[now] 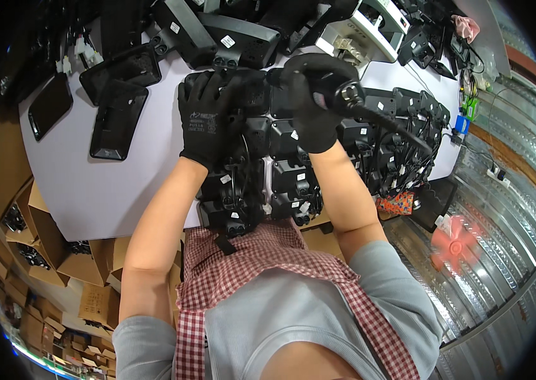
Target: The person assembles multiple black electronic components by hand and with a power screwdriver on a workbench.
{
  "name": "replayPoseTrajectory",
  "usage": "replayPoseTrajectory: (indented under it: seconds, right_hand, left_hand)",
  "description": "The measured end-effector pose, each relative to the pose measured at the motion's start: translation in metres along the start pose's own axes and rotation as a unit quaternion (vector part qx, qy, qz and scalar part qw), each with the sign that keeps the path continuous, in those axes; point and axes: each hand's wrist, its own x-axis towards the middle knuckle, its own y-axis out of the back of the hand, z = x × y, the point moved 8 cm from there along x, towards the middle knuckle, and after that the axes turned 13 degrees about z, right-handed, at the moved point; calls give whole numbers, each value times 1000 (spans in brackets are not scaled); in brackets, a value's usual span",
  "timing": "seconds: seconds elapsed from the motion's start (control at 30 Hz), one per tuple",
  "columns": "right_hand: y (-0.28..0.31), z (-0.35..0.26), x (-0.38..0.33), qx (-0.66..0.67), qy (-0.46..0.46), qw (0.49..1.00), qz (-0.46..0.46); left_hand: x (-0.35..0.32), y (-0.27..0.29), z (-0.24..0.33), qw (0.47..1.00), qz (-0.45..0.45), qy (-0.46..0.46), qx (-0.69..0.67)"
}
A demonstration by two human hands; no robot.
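Both my hands wear black work gloves and are over rows of black plastic housings [288, 140] on the white table. My left hand [206, 120] lies on the upper left of the rows, fingers stretched out and slightly apart. Wrapped in my right hand [311, 123] is a black corded tool, seemingly an electric screwdriver [328, 68]. Its back end points up toward the camera, and a thick black cord [395, 130] runs from it to the lower right. The tool's working tip is hidden beneath the hand. Several housings carry small white labels and loose cables.
Loose black housings [119, 120] lie on the table [97, 190] to the left, and larger black units [239, 39] are piled at the back. A white device [369, 31] stands at the far right. Cardboard boxes [94, 263] are below left; a red fan [455, 244] is at right.
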Motion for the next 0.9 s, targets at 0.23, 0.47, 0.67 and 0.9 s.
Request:
replayPoseTrajectory:
  seconds: [0.23,0.47,0.67,0.9]
  right_hand:
    - [-8,1,-7,-19,71,994,-79]
    - [87,-55,21,-99,101,986,93]
    - [113,-49,71,97,88,971,200]
    - [82,-42,58,45,37,995,78]
  left_hand:
    - [-1,4,3,1000,10,-9,-17]
    - [-5,-5,4,1000,-6,1,17]
    - [-4,-5,4,999,-18,-2,45]
    - [-5,-5,1,999,9,-19,36]
